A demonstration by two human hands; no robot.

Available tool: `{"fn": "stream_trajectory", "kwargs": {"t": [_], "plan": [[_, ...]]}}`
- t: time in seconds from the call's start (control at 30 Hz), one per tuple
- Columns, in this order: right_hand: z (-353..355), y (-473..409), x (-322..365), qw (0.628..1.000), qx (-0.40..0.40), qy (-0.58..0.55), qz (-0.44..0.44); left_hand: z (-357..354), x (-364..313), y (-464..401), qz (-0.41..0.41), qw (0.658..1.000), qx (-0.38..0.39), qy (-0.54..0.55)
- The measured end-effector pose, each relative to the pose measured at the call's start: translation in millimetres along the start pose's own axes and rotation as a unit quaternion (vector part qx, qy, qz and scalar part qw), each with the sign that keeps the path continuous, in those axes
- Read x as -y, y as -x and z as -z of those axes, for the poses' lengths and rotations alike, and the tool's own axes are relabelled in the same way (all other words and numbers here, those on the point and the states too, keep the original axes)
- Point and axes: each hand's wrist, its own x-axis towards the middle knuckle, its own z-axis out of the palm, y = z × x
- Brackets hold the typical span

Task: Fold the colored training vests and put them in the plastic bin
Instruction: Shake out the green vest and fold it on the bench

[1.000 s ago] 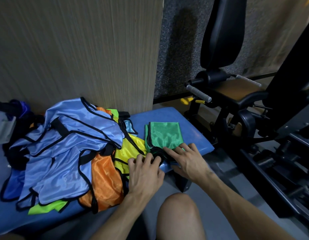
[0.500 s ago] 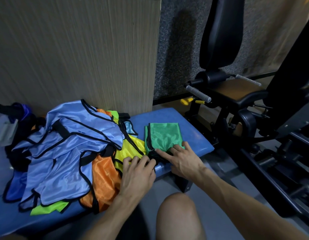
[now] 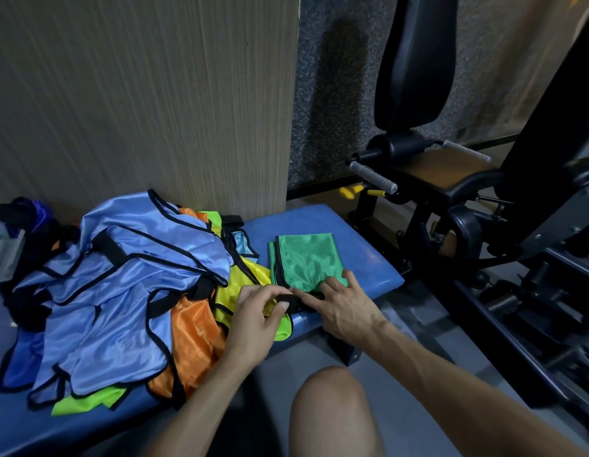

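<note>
Bench (image 3: 359,239) padding, blue, carries everything here. Near the bench's right end lies the green vest (image 3: 304,263), folded into a flat rectangle with black trim. The left hand (image 3: 257,319) pinches a black strap (image 3: 286,300) at the vest's near edge between thumb and fingers, while the right hand (image 3: 344,303) presses that edge down with straight fingers. Left of the green vest sits the pile of vests (image 3: 121,291) (light blue, orange, yellow, lime). What may be a bin at the bench's far left is too cropped to tell.
</note>
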Motion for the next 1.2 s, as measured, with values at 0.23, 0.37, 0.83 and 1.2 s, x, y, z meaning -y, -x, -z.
{"fn": "stream_trajectory", "kwargs": {"t": [0.23,0.37,0.83,1.2], "plan": [[-5,2,2,1.000,-0.015,-0.026,-0.004,5,-8,-52,-0.050,0.977,0.150,-0.141],[-5,10,2,0.998,-0.008,-0.057,-0.013,-2,-9,-77,0.021,0.975,0.155,-0.157],[-23,33,-29,0.921,-0.008,-0.355,-0.163,2,22,-72,-0.037,0.980,0.168,-0.096],[-24,23,-52,0.757,-0.006,-0.590,-0.283,6,23,-74,0.009,0.967,0.237,-0.088]]}}
